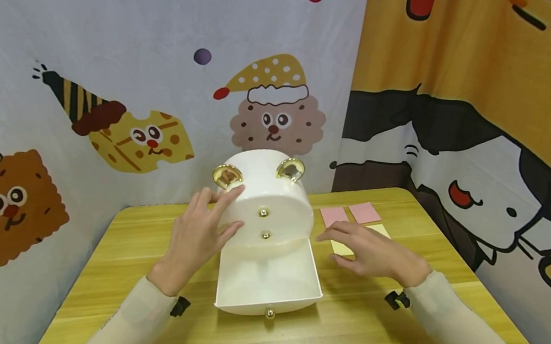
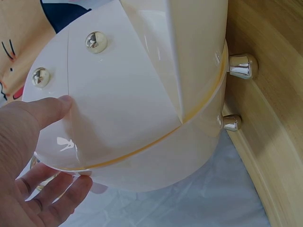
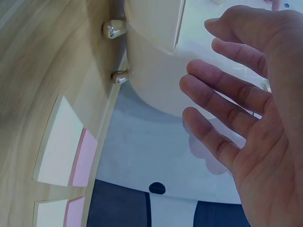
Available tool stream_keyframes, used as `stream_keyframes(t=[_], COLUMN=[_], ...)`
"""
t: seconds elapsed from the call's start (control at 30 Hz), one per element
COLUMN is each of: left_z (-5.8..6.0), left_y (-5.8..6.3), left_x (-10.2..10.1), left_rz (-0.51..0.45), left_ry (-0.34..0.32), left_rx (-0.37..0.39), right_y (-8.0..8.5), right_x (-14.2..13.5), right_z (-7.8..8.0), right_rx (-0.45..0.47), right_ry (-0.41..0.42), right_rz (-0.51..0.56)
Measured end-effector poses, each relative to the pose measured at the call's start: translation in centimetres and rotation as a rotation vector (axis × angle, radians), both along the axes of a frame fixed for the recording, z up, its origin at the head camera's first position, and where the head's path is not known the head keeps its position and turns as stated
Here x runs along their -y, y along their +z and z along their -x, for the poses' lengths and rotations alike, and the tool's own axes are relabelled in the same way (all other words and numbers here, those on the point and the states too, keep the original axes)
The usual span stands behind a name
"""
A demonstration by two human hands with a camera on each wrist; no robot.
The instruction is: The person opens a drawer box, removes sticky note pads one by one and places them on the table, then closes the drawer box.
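A white rounded drawer box with gold ear-shaped trims and gold knobs stands on the table. Its lowest drawer is pulled out toward me, and nothing shows inside. The two upper drawers are closed. My left hand holds the box's left side; in the left wrist view the thumb lies on the front face and the other fingers reach round the side edge. My right hand hovers beside the box with loosely bent fingers and nothing in them, near pale yellow sticky notes.
Two pink sticky-note pads lie behind the yellow ones, right of the box. Gold feet support the box on the wooden table. A printed cartoon curtain hangs close behind the table.
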State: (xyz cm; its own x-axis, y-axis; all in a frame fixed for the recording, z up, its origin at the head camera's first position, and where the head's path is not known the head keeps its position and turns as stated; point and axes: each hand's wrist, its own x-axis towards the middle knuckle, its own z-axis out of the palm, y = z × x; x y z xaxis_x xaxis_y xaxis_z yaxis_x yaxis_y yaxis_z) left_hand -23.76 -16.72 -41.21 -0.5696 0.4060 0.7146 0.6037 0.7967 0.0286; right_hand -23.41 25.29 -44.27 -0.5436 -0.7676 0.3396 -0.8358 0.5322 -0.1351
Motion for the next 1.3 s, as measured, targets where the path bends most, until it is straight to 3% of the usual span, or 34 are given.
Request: stream_keyframes(t=[0.33,0.6,1.3], left_z=[0.0,0.1,0.2], left_y=[-0.1,-0.1,-0.2], left_x=[0.0,0.1,0.1], left_rz=[0.004,0.005,0.005], left_ry=[0.000,0.006,0.005], left_rx=[-0.004,-0.003,-0.007], right_y=[0.3,0.2,0.9], right_x=[0.8,1.6,3.4], right_z=[-0.9,-1.4,-2.7], right_rx=[-0.014,-0.071,-0.080], right_ry=[0.027,0.099,0.155], right_rz=[0.010,0.032,0.021])
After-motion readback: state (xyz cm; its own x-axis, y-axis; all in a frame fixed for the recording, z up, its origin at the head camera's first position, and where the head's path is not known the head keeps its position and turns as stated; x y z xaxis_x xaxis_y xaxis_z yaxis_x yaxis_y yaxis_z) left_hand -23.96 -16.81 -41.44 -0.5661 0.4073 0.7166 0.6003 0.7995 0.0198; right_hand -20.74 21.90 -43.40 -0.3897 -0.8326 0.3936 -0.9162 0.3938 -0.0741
